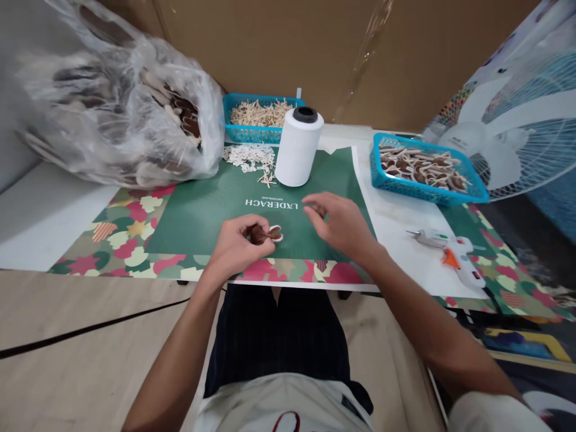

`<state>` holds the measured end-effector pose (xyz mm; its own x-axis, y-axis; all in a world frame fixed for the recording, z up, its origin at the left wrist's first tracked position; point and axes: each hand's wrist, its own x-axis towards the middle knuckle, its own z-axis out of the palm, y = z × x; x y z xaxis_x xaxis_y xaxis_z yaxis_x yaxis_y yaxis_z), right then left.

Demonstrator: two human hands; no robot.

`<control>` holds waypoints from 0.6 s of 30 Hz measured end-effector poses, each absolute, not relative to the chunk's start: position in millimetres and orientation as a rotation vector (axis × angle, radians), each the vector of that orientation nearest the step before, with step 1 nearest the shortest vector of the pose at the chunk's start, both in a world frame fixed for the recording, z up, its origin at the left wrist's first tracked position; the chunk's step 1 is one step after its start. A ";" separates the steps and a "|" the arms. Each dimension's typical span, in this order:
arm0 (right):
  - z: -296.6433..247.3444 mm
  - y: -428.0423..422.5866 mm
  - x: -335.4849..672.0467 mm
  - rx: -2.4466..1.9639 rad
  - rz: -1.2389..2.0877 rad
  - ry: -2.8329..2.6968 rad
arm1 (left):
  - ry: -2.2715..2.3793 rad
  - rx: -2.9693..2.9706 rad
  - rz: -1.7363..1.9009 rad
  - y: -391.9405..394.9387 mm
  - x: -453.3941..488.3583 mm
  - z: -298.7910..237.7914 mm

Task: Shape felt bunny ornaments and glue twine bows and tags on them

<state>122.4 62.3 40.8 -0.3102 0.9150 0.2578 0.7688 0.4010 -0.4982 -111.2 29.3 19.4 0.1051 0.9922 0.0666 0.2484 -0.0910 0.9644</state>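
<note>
My left hand (238,243) is closed around a small brown and white craft piece (269,234), held just above the green mat (202,210). To its right, my right hand (337,219) hovers over the mat with thumb and fingers pinched together; what they pinch is too small to name. A white spool of thread (299,147) stands upright on the mat just beyond both hands.
A clear plastic bag (117,96) of brown and pale pieces lies at the back left. A blue basket of pale sticks (261,117) sits behind the spool, with loose white bits (249,157) before it. Another blue basket (425,168) holds brown-and-white pieces. A glue gun (450,252) and a fan (517,120) are at right.
</note>
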 end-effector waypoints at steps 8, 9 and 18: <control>53.9 142.7 48.3 -1.631 -0.173 -2.804 | 1.312 1.475 1.031 26.0 -125.6 4.1; 52.2 145.0 41.8 -1.625 -0.169 -2.803 | 1.316 1.524 1.039 25.8 -126.0 2.9; 47.6 138.1 61.9 -1.620 -0.111 -2.742 | 1.281 1.569 1.086 24.2 -127.0 0.6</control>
